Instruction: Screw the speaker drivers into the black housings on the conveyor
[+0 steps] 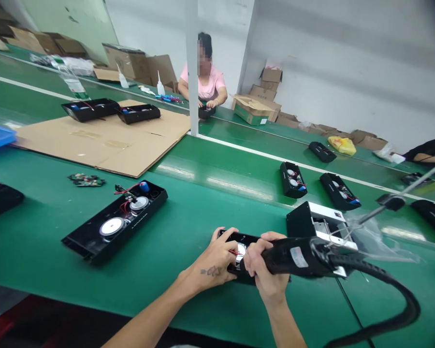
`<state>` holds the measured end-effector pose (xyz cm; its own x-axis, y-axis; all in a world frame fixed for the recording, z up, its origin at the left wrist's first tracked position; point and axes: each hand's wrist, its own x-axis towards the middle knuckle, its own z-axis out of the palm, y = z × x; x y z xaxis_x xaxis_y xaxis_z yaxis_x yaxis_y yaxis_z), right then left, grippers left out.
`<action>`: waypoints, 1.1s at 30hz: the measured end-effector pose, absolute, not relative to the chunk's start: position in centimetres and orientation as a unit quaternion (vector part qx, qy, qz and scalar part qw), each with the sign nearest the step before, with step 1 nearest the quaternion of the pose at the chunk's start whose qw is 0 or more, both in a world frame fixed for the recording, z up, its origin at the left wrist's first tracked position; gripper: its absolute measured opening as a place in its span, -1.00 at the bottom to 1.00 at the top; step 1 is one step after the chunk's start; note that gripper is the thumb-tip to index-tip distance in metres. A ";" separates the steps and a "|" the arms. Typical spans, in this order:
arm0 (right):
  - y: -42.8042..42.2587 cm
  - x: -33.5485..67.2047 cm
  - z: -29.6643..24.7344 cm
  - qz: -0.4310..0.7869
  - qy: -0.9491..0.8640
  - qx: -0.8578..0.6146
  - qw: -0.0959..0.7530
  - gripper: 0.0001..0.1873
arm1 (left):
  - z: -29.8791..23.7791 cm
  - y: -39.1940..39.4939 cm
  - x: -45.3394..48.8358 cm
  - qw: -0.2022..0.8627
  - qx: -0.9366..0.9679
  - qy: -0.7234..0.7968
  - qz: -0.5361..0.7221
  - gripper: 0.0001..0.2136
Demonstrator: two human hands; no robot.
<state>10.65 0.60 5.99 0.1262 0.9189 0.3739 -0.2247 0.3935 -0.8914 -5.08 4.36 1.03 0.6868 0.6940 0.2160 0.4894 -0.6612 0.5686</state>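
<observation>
My right hand (266, 263) is wrapped round a black corded electric screwdriver (293, 257), which lies almost level, its body pointing right. The tool's tip is hidden behind my fingers, over a black speaker housing (244, 238). Gripping the left end of that housing is my left hand (221, 256), thumb on the near side and fingers over the far side. A round silver speaker (240, 252) and a bit of red wire show between my hands. Further left lies another open speaker housing (101, 249) with two round speakers, red wires and a blue cylindrical part.
A black-and-white boxy device (321, 224) stands right of my hands, and the screwdriver's thick cable (402, 290) loops at lower right. Small circuit boards (87, 180) lie near a cardboard sheet (130, 145). More housings (293, 180) sit on the green belt. A co-worker (212, 87) sits across.
</observation>
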 end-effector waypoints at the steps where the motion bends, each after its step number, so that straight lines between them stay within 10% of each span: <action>1: 0.7 10.5 6.2 0.431 -0.491 -0.338 0.677 -0.72 | 1.0 4.5 -5.1 0.241 0.887 0.333 0.208 -0.84; 18: 0.2 13.6 10.6 0.401 -0.473 -0.271 0.736 -0.77 | 2.7 4.3 -7.1 0.285 0.872 0.323 0.232 -0.53; 24: 0.5 21.6 15.0 0.237 -0.357 -0.392 0.814 -0.56 | 3.1 5.3 -9.4 0.330 0.855 0.367 0.161 -0.04; 33: 4.0 33.5 15.1 0.009 -0.207 -0.405 0.891 -0.47 | 2.7 6.8 -9.3 0.417 0.784 0.417 0.196 -0.38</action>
